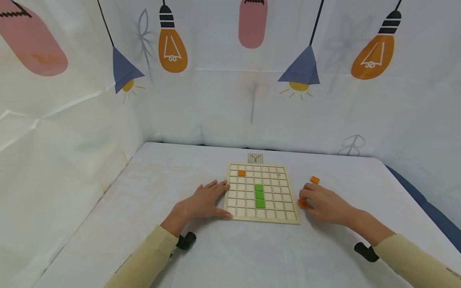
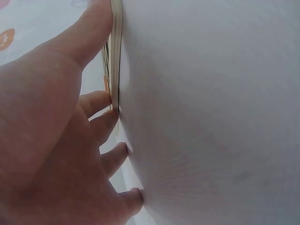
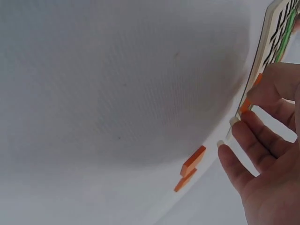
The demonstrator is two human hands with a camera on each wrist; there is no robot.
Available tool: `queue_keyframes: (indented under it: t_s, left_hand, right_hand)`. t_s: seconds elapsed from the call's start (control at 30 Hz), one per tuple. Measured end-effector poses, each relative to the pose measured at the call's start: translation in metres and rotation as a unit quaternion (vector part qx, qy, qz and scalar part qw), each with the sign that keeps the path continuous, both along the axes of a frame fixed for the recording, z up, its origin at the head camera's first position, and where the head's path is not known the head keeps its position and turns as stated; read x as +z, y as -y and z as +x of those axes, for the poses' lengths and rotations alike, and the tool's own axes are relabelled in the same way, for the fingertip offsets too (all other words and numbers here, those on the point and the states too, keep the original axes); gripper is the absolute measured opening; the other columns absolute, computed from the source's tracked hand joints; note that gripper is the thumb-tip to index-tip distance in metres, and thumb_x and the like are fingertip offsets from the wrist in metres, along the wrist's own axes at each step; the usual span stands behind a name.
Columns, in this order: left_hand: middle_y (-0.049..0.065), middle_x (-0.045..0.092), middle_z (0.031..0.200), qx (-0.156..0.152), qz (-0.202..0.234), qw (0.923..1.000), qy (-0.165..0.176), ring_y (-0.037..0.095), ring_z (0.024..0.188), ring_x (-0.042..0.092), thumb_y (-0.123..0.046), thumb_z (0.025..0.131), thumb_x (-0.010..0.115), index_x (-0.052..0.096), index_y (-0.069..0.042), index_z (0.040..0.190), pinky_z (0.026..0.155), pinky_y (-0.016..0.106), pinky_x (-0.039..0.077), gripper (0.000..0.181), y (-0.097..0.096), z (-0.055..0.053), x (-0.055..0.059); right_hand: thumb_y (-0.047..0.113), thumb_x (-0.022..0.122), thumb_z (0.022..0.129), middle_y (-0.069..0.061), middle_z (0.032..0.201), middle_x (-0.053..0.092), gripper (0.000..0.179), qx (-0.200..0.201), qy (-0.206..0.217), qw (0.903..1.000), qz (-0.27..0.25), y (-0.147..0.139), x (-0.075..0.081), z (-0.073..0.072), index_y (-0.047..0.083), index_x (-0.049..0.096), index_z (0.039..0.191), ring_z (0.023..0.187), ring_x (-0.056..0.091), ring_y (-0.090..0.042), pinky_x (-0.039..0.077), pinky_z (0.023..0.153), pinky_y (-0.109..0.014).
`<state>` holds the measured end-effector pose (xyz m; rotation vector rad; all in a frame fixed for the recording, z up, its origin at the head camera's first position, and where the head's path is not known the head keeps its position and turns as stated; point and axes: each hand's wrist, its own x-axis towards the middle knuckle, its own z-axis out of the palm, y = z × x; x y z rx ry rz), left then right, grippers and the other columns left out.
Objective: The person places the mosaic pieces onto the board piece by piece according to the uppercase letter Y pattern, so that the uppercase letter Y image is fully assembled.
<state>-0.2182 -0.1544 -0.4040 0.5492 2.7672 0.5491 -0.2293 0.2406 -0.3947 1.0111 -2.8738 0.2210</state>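
A pale wooden grid board (image 1: pixel 243 195) lies on the table, holding one orange tile (image 1: pixel 241 173) at upper left and a column of three green tiles (image 1: pixel 259 195) near its middle. My left hand (image 1: pixel 205 202) rests at its left side, fingers spread, thumb at the near corner; the left wrist view shows fingertips at the board's edge (image 2: pixel 116 56). Just right of the board, my right hand (image 1: pixel 325 204) pinches an orange tile (image 3: pixel 245 105) between thumb and fingers. Beyond that hand lies a loose orange tile (image 1: pixel 315 179); two orange pieces (image 3: pixel 193 161) show in the right wrist view.
Behind the board's far edge is a small card (image 1: pixel 255 158) printed with a coloured grid pattern. The white table (image 1: pixel 119 224) meets a hanging sheet (image 1: pixel 216 108) with lamp drawings at the back and left. Dark wrist devices (image 1: pixel 186 241) sit beneath both sleeves.
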Motion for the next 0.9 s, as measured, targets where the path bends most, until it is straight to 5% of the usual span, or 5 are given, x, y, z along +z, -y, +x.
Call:
queue_keyframes:
  t_s: [0.57,0.9]
  left_hand:
    - [-0.005,0.021,0.167,0.003,-0.005,1.0,-0.002,0.025,0.156,0.014,-0.064,0.079,0.073,0.028,-0.024,0.158,0.123,0.061,0.014,0.099,0.0,0.001,0.002]
    - [-0.003,0.023,0.166,-0.003,-0.009,0.9999,-0.007,0.027,0.155,0.017,-0.064,0.079,0.074,0.031,-0.021,0.157,0.122,0.063,0.018,0.099,-0.002,-0.002,0.003]
  right_hand:
    - [0.001,0.068,0.078,0.01,0.089,0.053,0.025,-0.009,-0.007,0.9999,-0.008,0.019,-0.001,-0.019,0.023,0.065,0.089,0.08,0.044,-0.007,0.041,0.063,-0.02]
    - [0.006,0.071,0.079,0.009,0.093,0.056,0.021,-0.004,-0.011,0.9992,-0.04,0.038,-0.004,-0.029,0.022,0.068,0.093,0.087,0.049,-0.01,0.048,0.073,-0.027]
